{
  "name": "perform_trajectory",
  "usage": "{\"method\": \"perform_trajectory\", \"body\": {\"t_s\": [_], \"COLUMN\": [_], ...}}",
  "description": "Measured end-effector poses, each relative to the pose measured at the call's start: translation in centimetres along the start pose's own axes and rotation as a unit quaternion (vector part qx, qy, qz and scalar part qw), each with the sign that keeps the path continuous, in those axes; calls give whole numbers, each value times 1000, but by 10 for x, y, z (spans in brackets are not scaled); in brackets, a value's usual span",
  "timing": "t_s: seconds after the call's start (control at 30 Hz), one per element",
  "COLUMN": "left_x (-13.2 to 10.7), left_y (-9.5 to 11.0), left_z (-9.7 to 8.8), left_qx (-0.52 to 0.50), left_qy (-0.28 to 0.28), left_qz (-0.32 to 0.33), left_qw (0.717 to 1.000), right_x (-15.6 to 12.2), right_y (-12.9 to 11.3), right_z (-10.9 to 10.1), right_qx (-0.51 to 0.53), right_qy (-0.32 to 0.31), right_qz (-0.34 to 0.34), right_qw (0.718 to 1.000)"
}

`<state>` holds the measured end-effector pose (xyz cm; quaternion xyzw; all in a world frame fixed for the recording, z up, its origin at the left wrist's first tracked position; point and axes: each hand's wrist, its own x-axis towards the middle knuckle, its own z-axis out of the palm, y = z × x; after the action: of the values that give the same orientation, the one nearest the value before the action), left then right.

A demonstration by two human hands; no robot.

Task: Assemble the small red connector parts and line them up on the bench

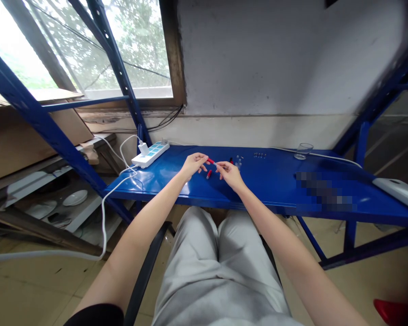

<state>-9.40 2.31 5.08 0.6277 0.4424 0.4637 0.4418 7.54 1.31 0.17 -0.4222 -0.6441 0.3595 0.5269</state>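
Observation:
Over the blue table, both hands meet at a slim red pen-like stick with a pale, narrow end. My left hand pinches its red end. The fingers of my right hand are closed round the pale end. Just below, a short red piece with a light tip lies on the table between the hands. Past my right hand stand several small clear pieces, and a dark and red piece is partly hidden beside them. Farther right, several tiny pale parts are laid in rows.
A white power strip with a plugged-in charger sits on the left of the blue table. Toward the back right is a clear glass. A blurred dark object and a white device lie at right.

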Motion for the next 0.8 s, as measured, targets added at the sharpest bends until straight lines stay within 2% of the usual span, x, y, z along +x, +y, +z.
{"method": "perform_trajectory", "body": {"t_s": [0.13,0.23,0.37,0.47,0.53,0.67,0.8], "left_x": [-4,-3,5,10,11,11,13], "left_y": [1,2,4,3,-2,-14,-20], "left_z": [6,12,20,29,39,68,96], "left_qx": [-8,6,25,54,108,224,278], "left_qy": [-12,-18,57,105,89,14,18], "left_qz": [10,22,39,54,68,73,49], "left_qw": [1000,1000,997,991,988,972,959], "right_x": [-2,-3,-5,-9,-13,-17,-14], "right_y": [0,-3,-10,-10,-7,3,11], "right_z": [-1,-5,-20,-43,-59,-80,-82], "right_qx": [-18,-74,-245,-319,-312,-312,-338], "right_qy": [-6,-11,-8,13,17,38,62], "right_qz": [-11,-12,-42,0,56,109,108], "right_qw": [1000,997,969,948,948,943,933]}}
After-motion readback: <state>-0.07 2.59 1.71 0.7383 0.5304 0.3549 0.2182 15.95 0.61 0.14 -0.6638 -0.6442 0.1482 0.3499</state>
